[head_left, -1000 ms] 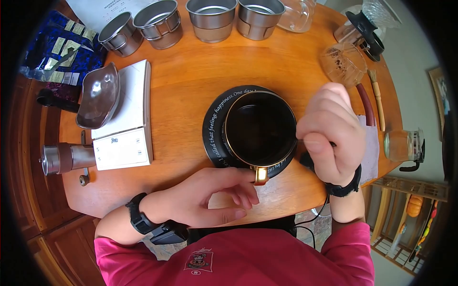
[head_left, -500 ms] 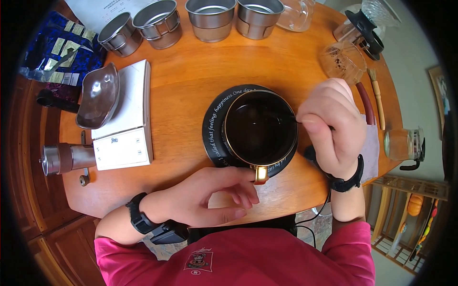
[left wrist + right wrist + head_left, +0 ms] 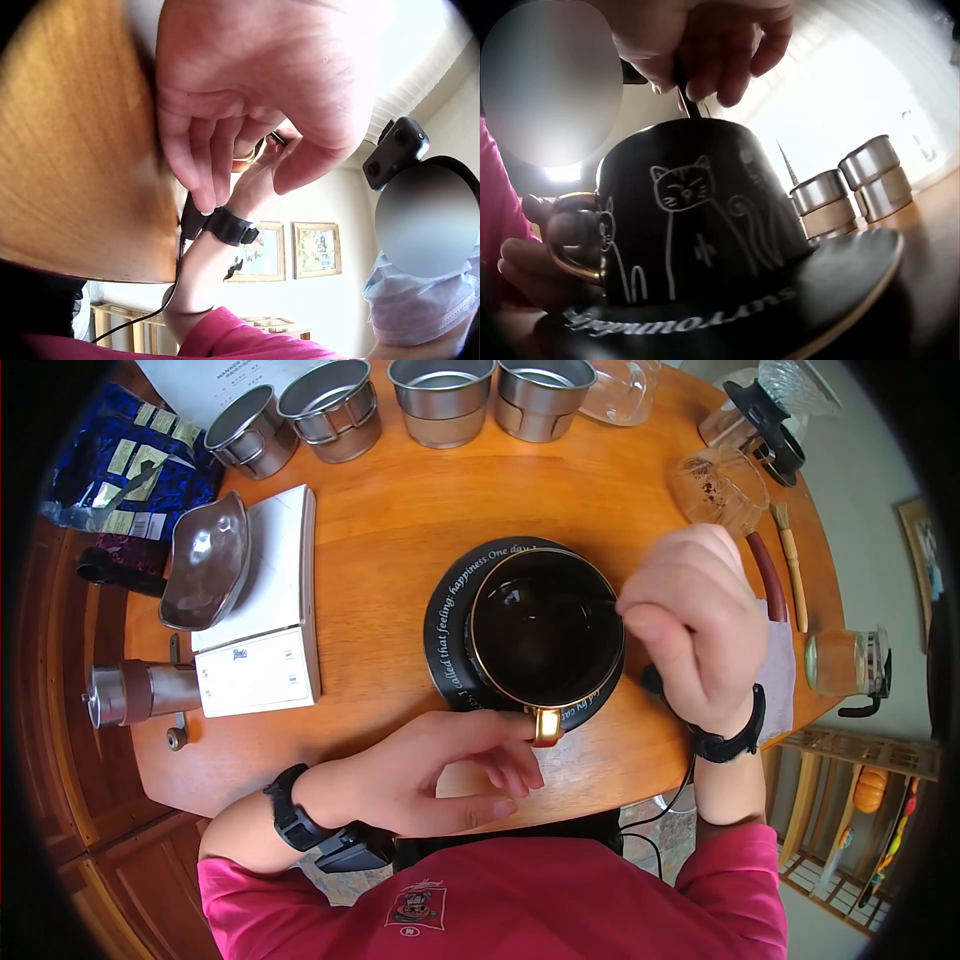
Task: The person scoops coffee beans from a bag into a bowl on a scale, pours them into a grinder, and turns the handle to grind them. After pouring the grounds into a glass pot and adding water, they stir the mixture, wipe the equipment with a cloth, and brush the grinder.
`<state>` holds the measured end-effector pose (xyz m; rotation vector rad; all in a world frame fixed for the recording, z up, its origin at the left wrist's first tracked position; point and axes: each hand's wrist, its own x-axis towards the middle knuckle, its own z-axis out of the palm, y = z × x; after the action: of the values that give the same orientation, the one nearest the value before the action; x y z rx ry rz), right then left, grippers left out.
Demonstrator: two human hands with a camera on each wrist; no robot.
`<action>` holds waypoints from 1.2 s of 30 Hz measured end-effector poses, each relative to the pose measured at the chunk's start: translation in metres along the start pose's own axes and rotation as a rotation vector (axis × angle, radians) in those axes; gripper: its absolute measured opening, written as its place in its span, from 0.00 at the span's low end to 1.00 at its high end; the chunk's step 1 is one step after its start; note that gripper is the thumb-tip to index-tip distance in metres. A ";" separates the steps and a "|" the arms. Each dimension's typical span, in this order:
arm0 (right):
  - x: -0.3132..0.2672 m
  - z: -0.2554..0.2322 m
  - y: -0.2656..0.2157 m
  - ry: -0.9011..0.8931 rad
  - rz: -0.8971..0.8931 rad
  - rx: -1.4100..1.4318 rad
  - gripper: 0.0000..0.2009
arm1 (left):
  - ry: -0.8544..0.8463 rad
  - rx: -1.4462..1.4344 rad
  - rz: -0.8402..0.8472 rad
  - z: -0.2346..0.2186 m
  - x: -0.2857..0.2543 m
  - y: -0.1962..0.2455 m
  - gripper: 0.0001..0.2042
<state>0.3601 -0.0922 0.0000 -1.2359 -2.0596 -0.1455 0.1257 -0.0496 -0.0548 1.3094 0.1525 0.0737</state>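
A black cup [image 3: 500,660] with a gold rim stands on a black saucer [image 3: 450,630] with white lettering; dark liquid fills its inside. White cat drawings show on its wall in the right wrist view. My left hand [image 3: 430,770] is at the cup's gold handle [image 3: 547,727], index finger hooked at the loop, thumb apart and the other fingers loosely curled. Over the right side of the rim, my right hand [image 3: 700,620] pinches a slim dark handle [image 3: 689,101] that dips into the cup. Its lower end is hidden inside.
Several metal cups [image 3: 445,405] line the table's back. At left are a white scale [image 3: 255,670] with a brown dish [image 3: 207,565] on it, and a grinder [image 3: 145,693]. To the right lie a brush [image 3: 790,565], a glass dripper [image 3: 720,490] and a glass pot [image 3: 840,665].
My right hand has shifted slightly up and left at the rim, with the slim dark handle in its fingers. The liquid's reflections have changed. My left hand and the cup stay put.
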 end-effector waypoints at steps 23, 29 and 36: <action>-0.005 -0.004 -0.003 -0.034 0.142 0.177 0.08 | 0.071 0.117 0.052 -0.001 -0.003 -0.001 0.19; -0.001 -0.003 -0.003 -0.141 0.077 0.179 0.10 | 0.139 -0.025 -0.072 0.000 -0.005 0.002 0.12; -0.004 -0.016 -0.001 -0.106 0.067 0.292 0.08 | 0.135 -0.029 -0.023 0.000 -0.004 0.000 0.13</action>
<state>0.3688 -0.1026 0.0091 -1.1482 -2.0380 0.2488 0.1213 -0.0503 -0.0550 1.2732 0.2808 0.1444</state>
